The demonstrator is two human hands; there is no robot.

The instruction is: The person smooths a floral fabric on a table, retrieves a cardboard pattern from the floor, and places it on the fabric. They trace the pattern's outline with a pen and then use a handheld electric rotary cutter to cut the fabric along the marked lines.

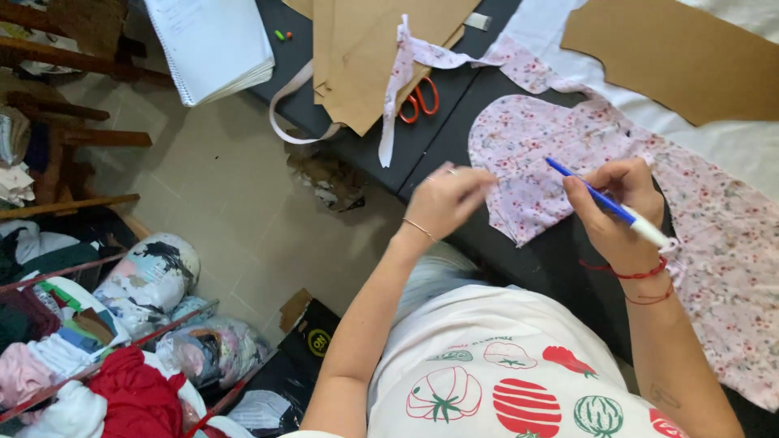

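A piece of pink floral fabric (560,146) lies spread over the dark table (438,150), its rounded end toward me. My right hand (618,212) grips a blue pen with a white cap (604,203), the tip resting on the fabric. My left hand (448,197) is blurred at the fabric's left edge, fingers bunched and pinching or pressing the cloth.
Brown paper pattern pieces (373,49) lie at the table's far end and another (682,53) at the right. Orange-handled scissors (420,100) poke out beside a floral strip (402,73). A spiral notebook (211,40) sits top left. Bins of clothes (97,357) stand on the floor, left.
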